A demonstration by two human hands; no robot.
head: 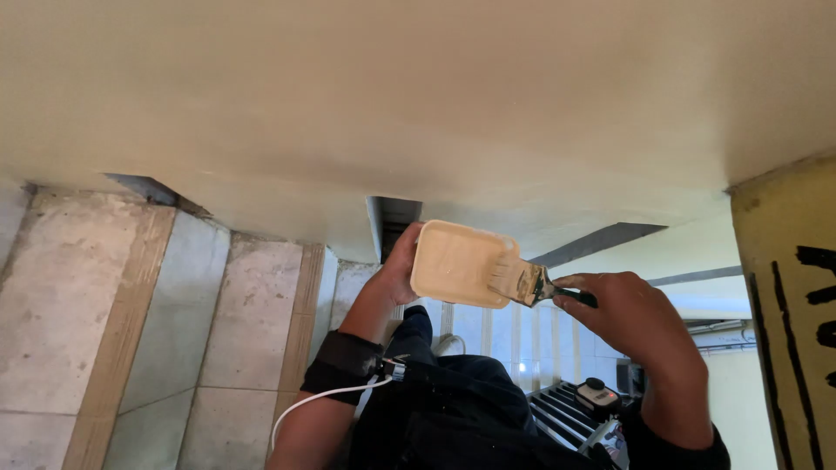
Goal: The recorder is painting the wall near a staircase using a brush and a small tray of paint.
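Note:
My left hand (399, 265) grips the left edge of a shallow cream plastic tray (457, 261) coated with pale paint, held up in front of me. My right hand (636, 318) is closed around the dark green handle of a flat paintbrush (527, 283). The brush's pale bristles rest on the tray's right rim. A dark band with a white cable sits on my left forearm (344, 365). A cream painted surface (418, 96) fills the upper half of the view, close above the tray.
Stone steps with tan strips (131, 322) run down the left side. A tan board with black markings (792, 305) stands at the right edge. Below my hands are dark trousers (453, 409), a dark metal rack (557, 413) and tiled wall behind.

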